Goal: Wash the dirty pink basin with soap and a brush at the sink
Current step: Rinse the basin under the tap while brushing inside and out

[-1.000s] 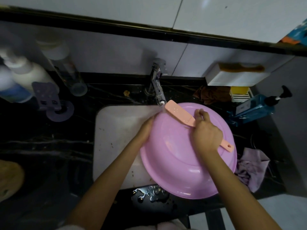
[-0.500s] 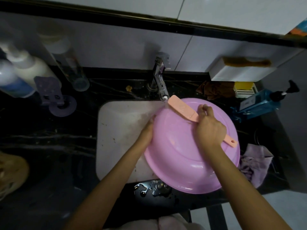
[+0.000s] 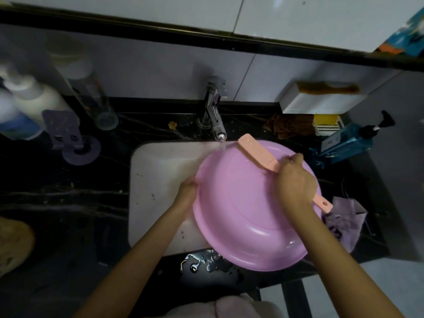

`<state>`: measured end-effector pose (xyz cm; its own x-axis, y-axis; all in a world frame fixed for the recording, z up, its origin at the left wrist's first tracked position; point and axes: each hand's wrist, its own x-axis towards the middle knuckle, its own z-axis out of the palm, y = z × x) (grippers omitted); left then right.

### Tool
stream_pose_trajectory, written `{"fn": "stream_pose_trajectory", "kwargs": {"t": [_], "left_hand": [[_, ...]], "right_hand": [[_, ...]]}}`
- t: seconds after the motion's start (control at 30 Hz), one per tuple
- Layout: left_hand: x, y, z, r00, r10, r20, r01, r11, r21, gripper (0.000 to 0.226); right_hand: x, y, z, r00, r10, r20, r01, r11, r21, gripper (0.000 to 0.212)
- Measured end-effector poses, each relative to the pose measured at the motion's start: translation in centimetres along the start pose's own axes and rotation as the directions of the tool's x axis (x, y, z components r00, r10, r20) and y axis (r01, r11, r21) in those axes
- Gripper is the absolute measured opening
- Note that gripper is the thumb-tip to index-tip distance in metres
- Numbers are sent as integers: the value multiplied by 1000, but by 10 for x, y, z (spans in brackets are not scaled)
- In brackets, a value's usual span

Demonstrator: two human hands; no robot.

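The pink basin [image 3: 241, 214] lay tilted over the right half of the white sink [image 3: 158, 180], overhanging the sink's right and front edges above the dark countertop [image 3: 68, 203], seemingly with its underside turned up. The left hand [image 3: 187, 189] held it at its left rim, the fingers curled round the edge and mostly hidden beneath it. The right hand [image 3: 296, 180] was wrapped tight round the handle of the pink brush [image 3: 257, 152], whose flat head rested on the basin's far side, just beside the stream falling from the tap [image 3: 214, 113]. A puddle [image 3: 202, 262] shone on the countertop at the sink's front edge, touching the basin's near rim. I judged the basin light, thin plastic: stiff enough to take scrubbing, yet likely to flex under hard pressure and, being wet, slippery on its smooth curve. The rolled rim looked like the one sure hold, best taken opposite the brush so the strokes pushed into the grip and not away from it. A blue pump bottle [image 3: 344, 143] lay near the sink's right far corner.
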<state>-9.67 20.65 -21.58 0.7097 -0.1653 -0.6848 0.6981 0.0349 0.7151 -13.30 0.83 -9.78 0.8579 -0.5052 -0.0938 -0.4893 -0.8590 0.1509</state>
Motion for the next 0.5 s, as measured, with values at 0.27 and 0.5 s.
{"fn": "stream_pose_trajectory", "kwargs": {"t": [0.27,0.5], "left_hand": [[42,33,22,999,-34,-7,34,999,-24,30],[35,68,48,950,212,229,-256,949,185,21]], "right_hand": [[9,-20,-2,986,-168,-19,168,986,21,50],[10,-16,8,989,-137,-52,140,989,55,51]]}}
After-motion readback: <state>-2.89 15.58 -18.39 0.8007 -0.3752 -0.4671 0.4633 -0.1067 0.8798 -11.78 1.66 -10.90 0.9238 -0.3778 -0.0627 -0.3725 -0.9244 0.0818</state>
